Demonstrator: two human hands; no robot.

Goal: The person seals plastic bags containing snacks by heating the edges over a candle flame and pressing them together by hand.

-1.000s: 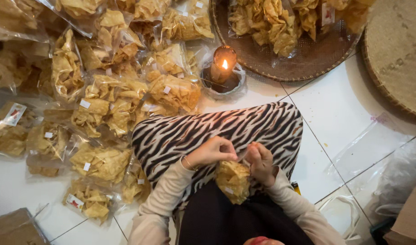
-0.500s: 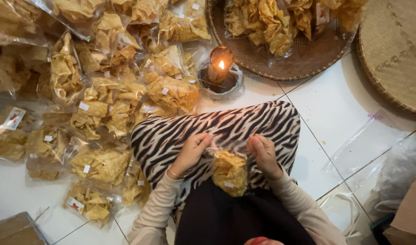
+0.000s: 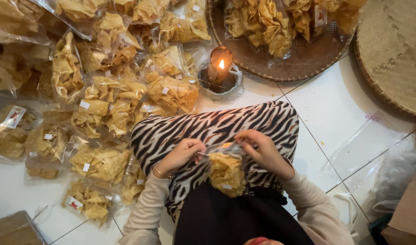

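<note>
A small clear bag of yellow chips (image 3: 227,172) hangs over the person's lap, resting on the zebra-striped cloth (image 3: 217,127) that covers the knees. Both hands pinch its gathered top: the left hand (image 3: 183,154) curls in from one side, fingers closed on the plastic, and the right hand (image 3: 262,149) grips the neck from the other, wrist bent inward. What lies between the fingertips is too small to make out. Just beyond the knees a lit candle (image 3: 219,68) stands in a shallow dish on the white tiled floor (image 3: 335,113). To the left lie many filled chip bags (image 3: 103,113) — heaped and overlapping. Farther off, a round woven tray (image 3: 280,68) holds more chips, its top cut off, and a second woven tray (image 3: 394,59) runs out of view.
</note>
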